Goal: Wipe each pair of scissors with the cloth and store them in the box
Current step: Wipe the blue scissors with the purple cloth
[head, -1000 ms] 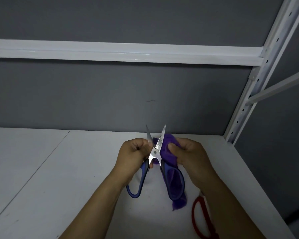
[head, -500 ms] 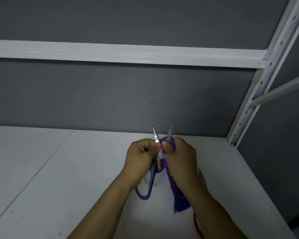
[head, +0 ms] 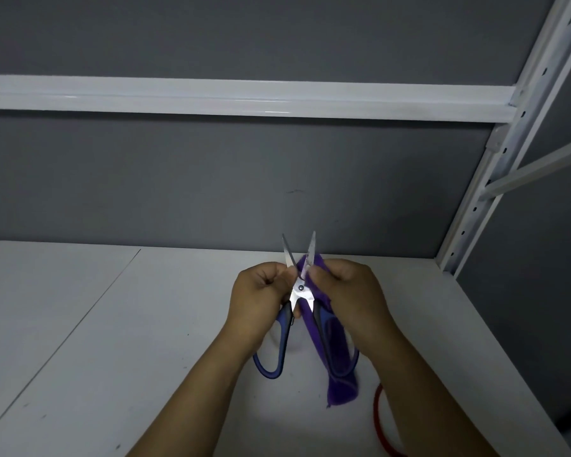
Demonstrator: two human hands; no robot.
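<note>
Blue-handled scissors (head: pixel 300 293) are held upright above the white shelf, blades parted and pointing up. My left hand (head: pixel 259 296) grips them at the left blade and upper handle. My right hand (head: pixel 350 293) presses a purple cloth (head: pixel 340 384) against the right blade near the pivot; the cloth hangs down behind the right handle loop. A red-handled pair of scissors (head: pixel 381 423) lies on the shelf under my right forearm, mostly hidden. No box is in view.
The white shelf board (head: pixel 112 341) has a seam on the left and its edge falls away at the right. A grey back wall, a white crossbar (head: pixel 244 97) above, and a perforated upright post (head: pixel 495 159) at the right bound the space.
The scissor blades opened wider again after being nearly together half a second ago. My right hand slid down the right blade with the cloth. The view shifted slightly.
</note>
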